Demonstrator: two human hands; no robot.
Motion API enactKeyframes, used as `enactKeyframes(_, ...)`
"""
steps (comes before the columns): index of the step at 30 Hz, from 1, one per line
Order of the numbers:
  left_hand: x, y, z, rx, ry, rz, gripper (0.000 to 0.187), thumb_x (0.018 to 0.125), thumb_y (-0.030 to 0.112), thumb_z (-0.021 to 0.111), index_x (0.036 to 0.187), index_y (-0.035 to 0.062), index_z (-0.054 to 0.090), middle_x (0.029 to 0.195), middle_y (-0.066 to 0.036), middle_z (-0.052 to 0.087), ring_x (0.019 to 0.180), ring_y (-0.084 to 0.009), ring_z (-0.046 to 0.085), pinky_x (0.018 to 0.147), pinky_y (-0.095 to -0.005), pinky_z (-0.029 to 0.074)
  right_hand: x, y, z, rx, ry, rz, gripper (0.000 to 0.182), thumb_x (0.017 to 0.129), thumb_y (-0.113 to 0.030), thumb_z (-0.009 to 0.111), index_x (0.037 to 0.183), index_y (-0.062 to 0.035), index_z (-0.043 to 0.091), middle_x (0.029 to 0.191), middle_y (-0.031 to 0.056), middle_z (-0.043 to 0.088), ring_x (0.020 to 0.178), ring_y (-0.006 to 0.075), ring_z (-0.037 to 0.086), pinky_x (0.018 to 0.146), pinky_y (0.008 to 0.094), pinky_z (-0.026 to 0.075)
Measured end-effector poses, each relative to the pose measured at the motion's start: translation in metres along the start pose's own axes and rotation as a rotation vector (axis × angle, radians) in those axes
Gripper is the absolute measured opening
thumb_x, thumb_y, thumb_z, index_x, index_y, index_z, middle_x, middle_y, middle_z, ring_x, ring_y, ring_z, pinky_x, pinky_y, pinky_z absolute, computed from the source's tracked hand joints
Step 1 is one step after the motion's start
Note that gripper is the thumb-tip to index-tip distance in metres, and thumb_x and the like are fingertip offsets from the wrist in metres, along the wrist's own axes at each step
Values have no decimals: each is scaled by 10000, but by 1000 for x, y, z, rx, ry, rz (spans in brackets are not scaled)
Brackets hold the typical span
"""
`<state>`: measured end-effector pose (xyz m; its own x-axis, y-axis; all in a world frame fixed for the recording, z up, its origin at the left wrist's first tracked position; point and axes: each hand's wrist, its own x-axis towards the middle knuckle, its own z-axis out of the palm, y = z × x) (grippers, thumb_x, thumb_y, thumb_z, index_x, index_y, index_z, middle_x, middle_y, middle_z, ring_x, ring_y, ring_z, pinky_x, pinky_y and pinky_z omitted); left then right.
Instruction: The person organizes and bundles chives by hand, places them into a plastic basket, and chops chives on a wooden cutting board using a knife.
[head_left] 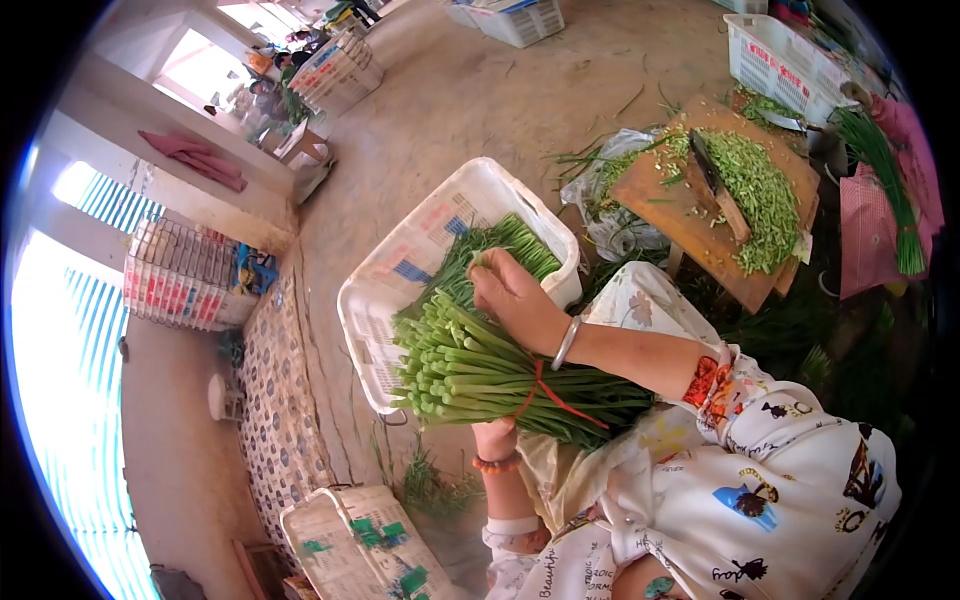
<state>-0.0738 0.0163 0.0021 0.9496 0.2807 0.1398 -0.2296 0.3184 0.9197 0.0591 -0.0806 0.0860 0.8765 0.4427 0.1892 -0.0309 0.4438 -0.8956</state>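
Observation:
A thick bunch of garlic-chive-like green stalks [470, 365] lies across the front of a white crate, cut ends to the left, with a red tie [538, 388] round it. My left hand [495, 437] supports it from below; the bunch hides most of its fingers. Above the bunch is my right hand [515, 300], wearing a silver bangle, its fingers closed in a pinch near the cut ends. Whatever is between those fingertips is too small to make out. More green stalks [515, 245] lie inside the white crate [365, 275].
On the right, a wooden board [650, 195] carries a knife [720, 190] and chopped stalk ends [765, 190]. Beyond it, a person in pink [870, 220] holds another green bunch [885, 190]. A stained white crate [365, 540] sits at lower left; stacked crates [185, 275] stand by the wall.

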Motion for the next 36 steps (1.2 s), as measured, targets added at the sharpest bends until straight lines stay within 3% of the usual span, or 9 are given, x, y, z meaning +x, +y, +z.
enactKeyframes(8,0,-3,3,-16,6,3,819,561,416,750,1171,4,390,1124,-106,478,1033,-242,473,884,-391,381,5,-2,-2,-163,-139,-162,279,840,-274,491,911,-6,458,730,66,529,675,119,477,631,276,411)
enactKeyframes(11,0,-4,1,9,-4,-4,797,579,445,729,1154,-1,404,1110,-105,484,1019,-233,479,878,-377,385,6,-2,-4,-258,-138,-194,266,839,-264,481,897,-5,457,718,131,533,648,209,512,617,322,411)
enactKeyframes(13,0,-4,0,32,-15,-6,787,587,463,716,1144,-4,412,1102,-105,487,1012,-229,482,876,-369,386,2,-10,-2,-388,-61,-119,177,863,-200,447,837,-25,440,701,51,473,659,78,431,633,238,390)
enactKeyframes(25,0,-7,8,64,-69,-71,843,544,447,750,1174,19,390,1134,-119,478,1055,-267,463,926,-417,342,-10,-34,-4,-289,-61,-314,96,882,-130,394,854,-40,415,628,-1,409,565,49,366,524,204,346)
enactKeyframes(27,1,-8,9,82,-87,-66,844,549,447,748,1182,25,383,1136,-116,476,1054,-260,461,924,-414,343,-11,-37,-4,-341,-90,-381,98,871,-136,417,901,-48,387,615,122,466,524,241,471,529,308,384)
enactKeyframes(29,1,-7,14,-74,-175,17,756,647,308,722,1228,21,333,1164,-93,457,1032,-202,466,882,-343,386,-13,-42,-5,-353,-91,-406,92,870,-129,416,901,-47,388,621,122,464,522,241,469,526,304,385)
enactKeyframes(31,0,-5,19,-78,-175,25,746,657,297,714,1234,22,328,1169,-93,454,1038,-202,463,885,-345,383,-15,-45,-5,-362,-97,-429,87,870,-123,415,902,-47,388,627,122,462,520,241,467,523,299,385)
enactKeyframes(33,-2,-4,20,-80,-171,33,737,668,286,705,1240,23,323,1173,-93,452,1045,-202,459,889,-347,380,-17,-46,-3,-322,-69,-451,79,887,-115,382,852,-47,404,603,-12,408,514,47,363,476,202,337)
enactKeyframes(36,-3,-7,18,-14,-159,29,770,657,298,715,1251,24,309,1192,-96,440,1059,-208,450,895,-358,374,-17,-51,-2,-343,-30,-530,80,893,-112,371,856,-46,399,598,-16,400,496,33,363,448,188,320)
